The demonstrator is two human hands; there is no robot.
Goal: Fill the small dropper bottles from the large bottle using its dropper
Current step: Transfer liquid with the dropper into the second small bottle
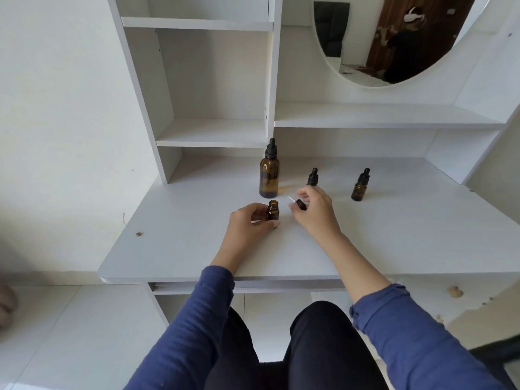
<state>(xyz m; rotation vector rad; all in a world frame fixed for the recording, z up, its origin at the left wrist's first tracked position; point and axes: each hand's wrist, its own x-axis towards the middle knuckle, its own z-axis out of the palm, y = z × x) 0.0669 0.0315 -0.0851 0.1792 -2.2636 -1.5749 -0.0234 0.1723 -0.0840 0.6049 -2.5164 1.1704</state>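
The large amber bottle (269,175) stands upright at the back of the white desk (197,249), its black dropper cap on. In front of it, my left hand (250,222) holds a small amber bottle (273,211) upright with its neck uncapped. Just to the right, my right hand (312,209) grips that bottle's small dropper cap (299,204), the glass pipette pointing up and left. A second small capped bottle (313,177) stands behind my right hand, partly hidden. A third small capped bottle (360,185) stands farther right.
White shelving (213,133) rises behind the desk on the left, and a ledge (380,116) runs under a round mirror (394,38) on the right. My knees are below the desk's front edge.
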